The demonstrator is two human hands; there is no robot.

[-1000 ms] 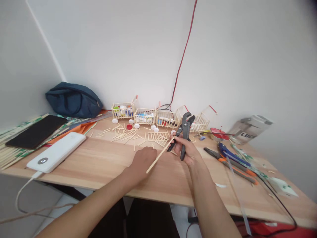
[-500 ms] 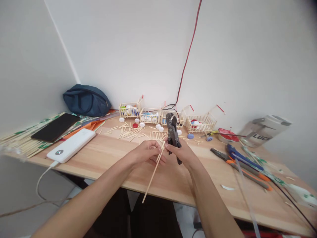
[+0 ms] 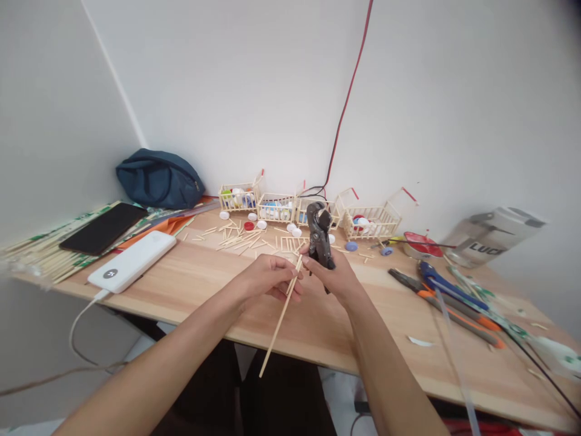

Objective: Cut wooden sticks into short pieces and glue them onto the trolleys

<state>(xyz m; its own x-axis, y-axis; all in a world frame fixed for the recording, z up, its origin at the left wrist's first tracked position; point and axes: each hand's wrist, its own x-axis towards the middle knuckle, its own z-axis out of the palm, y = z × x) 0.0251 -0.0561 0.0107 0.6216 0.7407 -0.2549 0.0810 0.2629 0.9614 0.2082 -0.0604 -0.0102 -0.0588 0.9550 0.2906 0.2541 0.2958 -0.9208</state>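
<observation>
Two sticks meet between the hands, and their lie against each other is what matters. The long stick [image 3: 276, 327] slants from the right thumb, at its far end, down to the left, its near tip loose and showing past the near edge of the table [image 3: 195, 272]. The short stick [image 3: 289, 287] lies just beside its far part, running much the same way; fingers cover some of that spot, so I cannot tell whether the two touch all along.

The left hand [image 3: 267, 278] is narrow, thumb and fingers closed about the short stick, on the left side of the long one. The right hand [image 3: 338, 272] is wrapped around a cutter [image 3: 320, 236] and also pinches the long stick's far end. Both hands are equally near that end; neither is by the loose tip. The cutter's head points up and away, just right of the sticks and apart from them; how wide its blades stand cannot be made out.

Bare wood lies left of the left hand as far as the white power bank [image 3: 132, 260], and right of the right forearm as far as the pliers [image 3: 429, 295]. On the far side, loose sticks [image 3: 245, 239] and small carts [image 3: 372, 225] leave less room
</observation>
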